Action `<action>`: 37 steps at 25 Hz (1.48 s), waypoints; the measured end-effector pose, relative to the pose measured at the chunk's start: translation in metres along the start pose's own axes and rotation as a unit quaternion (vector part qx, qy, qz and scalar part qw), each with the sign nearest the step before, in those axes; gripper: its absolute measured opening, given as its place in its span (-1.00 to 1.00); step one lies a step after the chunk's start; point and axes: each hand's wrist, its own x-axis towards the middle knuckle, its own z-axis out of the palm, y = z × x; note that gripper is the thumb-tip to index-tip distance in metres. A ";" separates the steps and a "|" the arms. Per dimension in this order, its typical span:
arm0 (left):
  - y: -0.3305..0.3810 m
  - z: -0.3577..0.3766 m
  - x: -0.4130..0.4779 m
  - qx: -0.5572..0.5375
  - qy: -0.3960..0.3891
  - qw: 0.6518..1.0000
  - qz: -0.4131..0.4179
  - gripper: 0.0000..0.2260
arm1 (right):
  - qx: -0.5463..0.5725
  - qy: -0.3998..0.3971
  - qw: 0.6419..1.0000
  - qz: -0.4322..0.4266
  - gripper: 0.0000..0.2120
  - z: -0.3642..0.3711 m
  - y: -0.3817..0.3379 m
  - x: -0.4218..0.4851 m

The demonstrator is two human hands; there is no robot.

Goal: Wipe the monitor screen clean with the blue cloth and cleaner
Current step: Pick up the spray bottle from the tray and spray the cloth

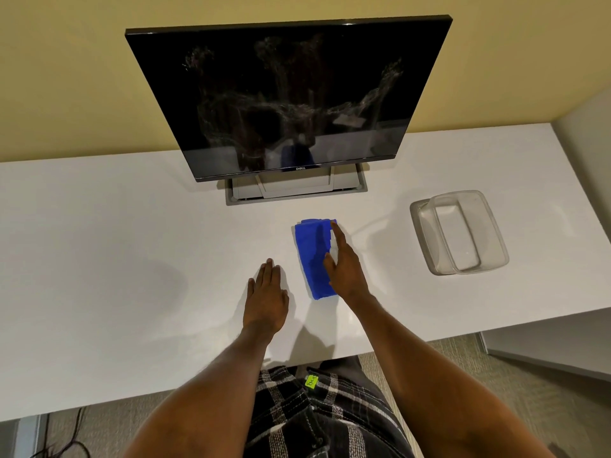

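Observation:
A black monitor [287, 97] stands at the back of the white desk [115, 259], its dark screen streaked with whitish smears. A folded blue cloth [312, 256] lies flat on the desk in front of the monitor's stand. My right hand [344, 262] rests along the cloth's right edge, fingers stretched out and touching it, not closed around it. My left hand [266, 295] lies flat on the desk just left of the cloth, fingers together, holding nothing. No cleaner bottle shows.
A clear plastic container [458, 231] sits on the desk to the right. The monitor's grey stand base [296, 193] is behind the cloth. The desk's front edge runs close to my body; cables lie on the carpet at lower left.

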 end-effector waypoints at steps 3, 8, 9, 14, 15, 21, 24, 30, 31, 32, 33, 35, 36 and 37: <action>-0.001 -0.001 0.000 -0.002 -0.003 1.000 0.001 -0.43 | -0.039 -0.005 0.999 0.015 -0.46 -0.001 -0.001 0.000; -0.001 -0.002 -0.001 -0.005 -0.006 1.000 0.001 -0.43 | -0.180 -0.071 0.980 0.052 -0.45 -0.003 -0.004 0.005; -0.001 -0.002 -0.002 -0.005 -0.006 1.000 0.002 -0.43 | -0.200 -0.083 0.975 0.044 -0.46 -0.003 -0.005 0.006; -0.001 -0.003 -0.001 0.002 -0.010 1.000 0.002 -0.43 | -0.060 -0.059 0.985 0.149 -0.66 0.003 -0.011 0.020; -0.001 -0.003 -0.001 0.003 -0.011 1.000 0.002 -0.43 | -0.031 -0.053 0.983 0.173 -0.68 0.005 -0.009 0.022; -0.002 -0.005 -0.002 -0.001 -0.016 1.000 0.002 -0.42 | 0.041 -0.028 0.972 0.229 -0.43 0.013 -0.008 0.032; -0.002 -0.006 -0.003 -0.002 -0.017 1.000 0.004 -0.42 | 0.053 -0.018 0.970 0.236 -0.47 0.015 -0.007 0.034; -0.001 -0.007 -0.003 0.003 -0.020 1.000 0.005 -0.42 | 0.057 -0.016 0.966 0.254 -0.33 0.014 -0.003 0.025; -0.001 -0.006 -0.003 0.005 -0.021 1.000 0.004 -0.42 | 0.055 -0.017 0.963 0.262 -0.32 0.013 -0.002 0.020; -0.001 -0.006 -0.003 0.007 -0.022 1.000 0.002 -0.42 | 0.053 -0.018 0.961 0.269 -0.33 0.013 0.000 0.015; -0.001 -0.005 -0.002 0.007 -0.022 1.000 0.001 -0.42 | 0.041 -0.021 0.962 0.269 -0.37 0.013 0.001 0.008; 0.000 -0.004 -0.002 0.008 -0.022 1.000 0.001 -0.42 | -0.039 -0.046 0.973 0.225 -0.53 0.015 0.008 -0.003; 0.000 -0.003 -0.002 0.010 -0.022 1.000 0.000 -0.42 | -0.073 -0.055 0.976 0.199 -0.57 0.016 0.011 -0.010; 0.000 -0.003 -0.002 0.011 -0.022 1.000 -0.001 -0.42 | -0.064 -0.054 0.977 0.195 -0.57 0.018 0.013 -0.015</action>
